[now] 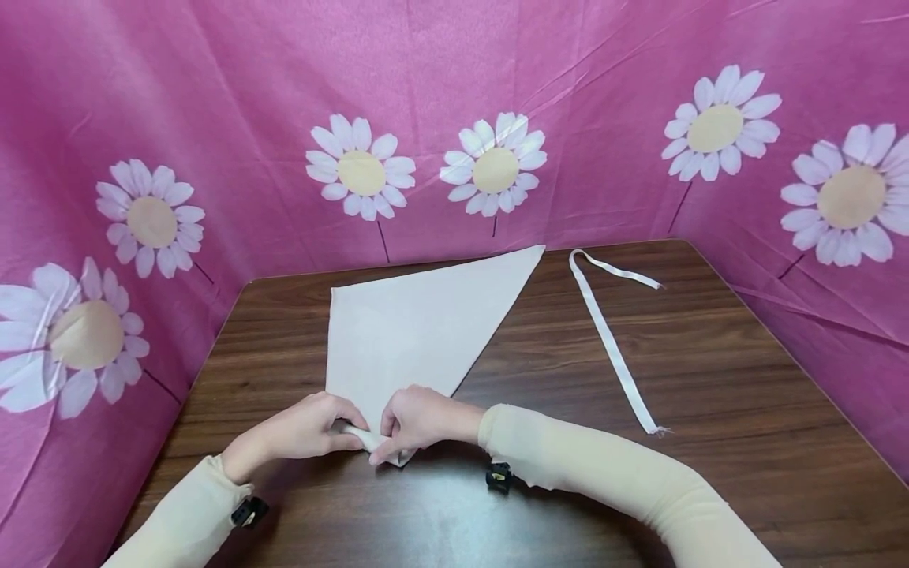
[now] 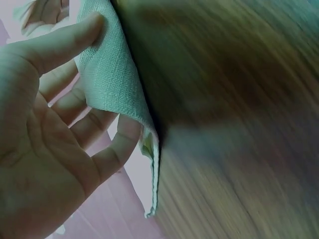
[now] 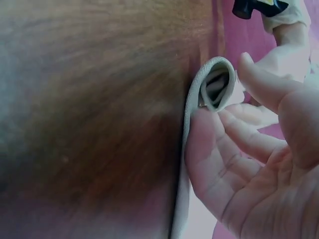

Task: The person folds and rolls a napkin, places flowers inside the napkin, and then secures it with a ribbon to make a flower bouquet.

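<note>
An off-white woven cloth [image 1: 398,331] lies on the table, its near corner rolled over on itself. My left hand [image 1: 312,426] pinches the left part of the roll; in the left wrist view the thumb presses on top of the fabric [image 2: 112,69] and the fingers sit beneath it. At the right end of the roll, my right hand [image 1: 419,422] holds the fabric between thumb and fingers. The right wrist view shows the hollow open end of the roll [image 3: 219,62], with fingertips right against its lower side.
A white ribbon [image 1: 611,339] with frayed ends lies bent on the right side of the dark wooden table [image 1: 731,379]. A pink curtain with daisies [image 1: 433,63] hangs along the back and both sides. Each sleeve carries a small black device [image 1: 499,476] near the wrist.
</note>
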Available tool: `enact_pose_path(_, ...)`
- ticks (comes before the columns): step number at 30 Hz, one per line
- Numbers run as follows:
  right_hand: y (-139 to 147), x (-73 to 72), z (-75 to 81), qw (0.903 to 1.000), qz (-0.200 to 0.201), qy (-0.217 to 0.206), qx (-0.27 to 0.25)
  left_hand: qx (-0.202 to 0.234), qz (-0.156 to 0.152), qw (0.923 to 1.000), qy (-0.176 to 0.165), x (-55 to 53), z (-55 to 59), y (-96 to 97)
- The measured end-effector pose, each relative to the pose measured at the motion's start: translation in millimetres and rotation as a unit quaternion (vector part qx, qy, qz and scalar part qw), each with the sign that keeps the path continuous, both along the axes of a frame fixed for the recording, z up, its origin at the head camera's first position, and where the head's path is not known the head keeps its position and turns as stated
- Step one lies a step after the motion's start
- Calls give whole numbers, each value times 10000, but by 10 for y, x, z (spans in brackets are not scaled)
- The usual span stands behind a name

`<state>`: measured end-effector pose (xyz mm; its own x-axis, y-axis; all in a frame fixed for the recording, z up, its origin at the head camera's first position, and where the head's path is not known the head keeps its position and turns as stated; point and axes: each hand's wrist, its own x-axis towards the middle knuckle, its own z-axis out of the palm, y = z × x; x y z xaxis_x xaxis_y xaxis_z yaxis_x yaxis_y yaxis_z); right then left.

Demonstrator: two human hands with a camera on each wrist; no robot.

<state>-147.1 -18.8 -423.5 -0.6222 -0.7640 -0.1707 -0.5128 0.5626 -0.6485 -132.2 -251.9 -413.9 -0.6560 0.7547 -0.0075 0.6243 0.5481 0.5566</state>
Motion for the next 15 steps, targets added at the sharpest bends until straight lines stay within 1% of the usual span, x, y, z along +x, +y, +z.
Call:
enact_pose_path(2, 12, 10, 5, 9986, 158, 490, 113, -20, 14, 9999, -152, 7, 5, 39)
enact_pose_path(3, 18, 11, 6, 9977, 216, 630, 125, -34, 0, 9998, -172, 6, 7, 55)
enact_pose_path(5, 32, 11, 5, 9970, 252, 726, 101, -51, -21, 9997, -223, 2, 12, 78)
enact_pose_path(7, 51, 2, -5, 9978, 237, 623, 40, -64, -51, 9997, -226, -5, 18, 90)
enact_pose_path(10, 79, -13, -18, 9995, 139, 252, -120, -55, -44, 9998, -184, -12, 13, 91)
enact_pose_path(12, 95, -30, -35, 9996, 37, -121, -256, -47, -16, 10000, 48, -10, 1, 88)
enact_pose_path(15, 105, -56, -63, 9967, -195, -675, -413, -97, 101, 9977, 659, 0, -25, 85)
